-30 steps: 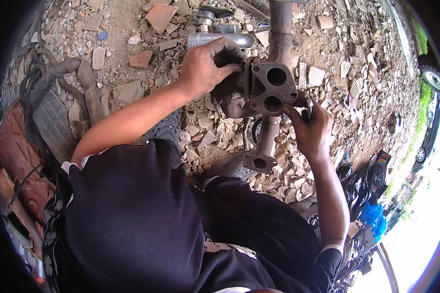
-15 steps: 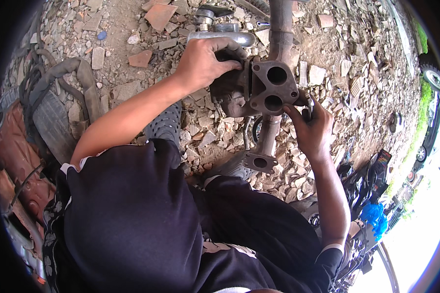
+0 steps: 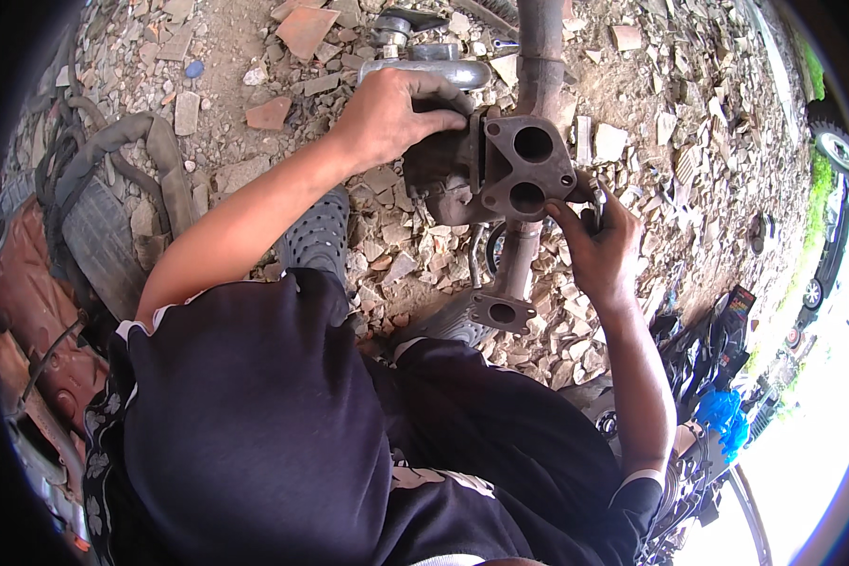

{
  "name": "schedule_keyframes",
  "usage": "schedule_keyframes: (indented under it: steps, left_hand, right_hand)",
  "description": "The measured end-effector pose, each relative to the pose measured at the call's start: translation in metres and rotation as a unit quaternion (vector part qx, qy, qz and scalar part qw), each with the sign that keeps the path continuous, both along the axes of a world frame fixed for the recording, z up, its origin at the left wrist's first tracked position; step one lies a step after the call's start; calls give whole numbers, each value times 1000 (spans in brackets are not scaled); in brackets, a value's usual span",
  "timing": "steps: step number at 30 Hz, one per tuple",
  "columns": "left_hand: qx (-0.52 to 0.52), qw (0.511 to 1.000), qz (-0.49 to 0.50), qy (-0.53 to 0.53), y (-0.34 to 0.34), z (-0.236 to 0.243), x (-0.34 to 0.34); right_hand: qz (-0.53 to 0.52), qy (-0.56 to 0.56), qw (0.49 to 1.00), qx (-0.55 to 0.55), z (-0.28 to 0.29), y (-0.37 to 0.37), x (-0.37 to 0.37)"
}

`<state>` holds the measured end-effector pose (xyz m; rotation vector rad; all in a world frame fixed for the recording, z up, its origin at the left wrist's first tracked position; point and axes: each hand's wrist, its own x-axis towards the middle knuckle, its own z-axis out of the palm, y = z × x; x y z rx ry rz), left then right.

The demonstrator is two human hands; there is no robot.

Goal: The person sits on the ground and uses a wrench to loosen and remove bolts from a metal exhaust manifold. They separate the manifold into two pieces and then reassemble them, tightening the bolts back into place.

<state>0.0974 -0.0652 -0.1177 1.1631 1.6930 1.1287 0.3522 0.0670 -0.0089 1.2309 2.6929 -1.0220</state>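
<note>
A brown cast-metal exhaust manifold with a two-hole flange is between my hands, its pipe running upward and down to a smaller flange. My left hand grips the dark upper-left part beside the flange, fingers curled and partly hidden. My right hand is closed at the right side, thumb on the flange's lower edge, fingers around a narrow metal piece that I cannot make out clearly.
Rubble ground surrounds me. Metal fittings and a small wrench lie above. Hoses, a tyre and rusty metal are at left. Dark parts, a blue bag and cars are at right.
My left hand and the manifold have shifted very slightly upward. My right hand stays in nearly the same place.
</note>
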Motion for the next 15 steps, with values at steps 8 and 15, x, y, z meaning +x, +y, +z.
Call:
schedule_keyframes:
  steps: [8,15]
  left_hand:
    - [76,990,49,104,1,13,9]
    - [6,995,10,98,5,23,3]
  right_hand:
    - [2,21,1000,-5,-4,1,1]
    - [-18,21,999,-31,-5,0,3]
